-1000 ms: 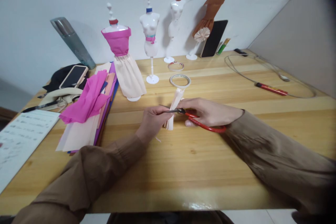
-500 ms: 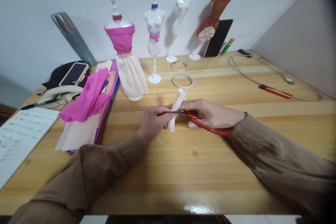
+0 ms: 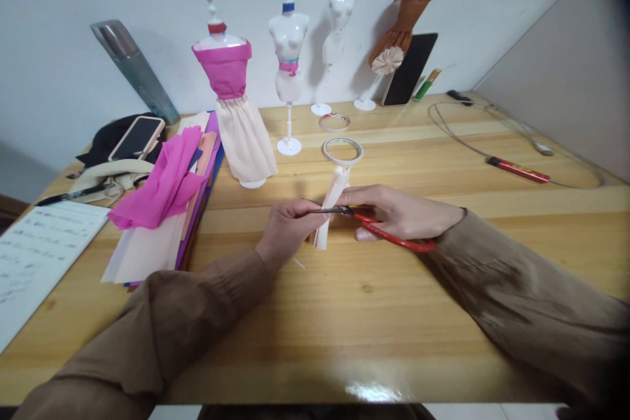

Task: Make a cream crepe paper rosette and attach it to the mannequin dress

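Observation:
In front of me, my left hand (image 3: pixel 288 228) pinches the side of a folded cream strip (image 3: pixel 335 189), which looks like crepe paper or thin cloth. The strip stands at a slant, its top leaning away to the right. My right hand (image 3: pixel 403 211) is closed on red-handled scissors (image 3: pixel 401 243). Their dark blades point left and cross the strip at about mid-length, with the tips by my left fingers. How far apart the blades are is hard to tell. A thin cream scrap (image 3: pixel 299 264) lies below my left hand.
Several dress-form mannequins stand behind, one in a pink top and cream skirt (image 3: pixel 246 138), another in brown (image 3: pixel 406 16). Two tape rings (image 3: pixel 343 151) lie beyond my hands. Stacked coloured sheets with pink cloth (image 3: pixel 160 180) are at left, a red-cased cable (image 3: pixel 518 169) at right.
The scissor handles and my right hand have shifted very slightly right. My left hand and the strip hold nearly the same position; the view tilts a little.

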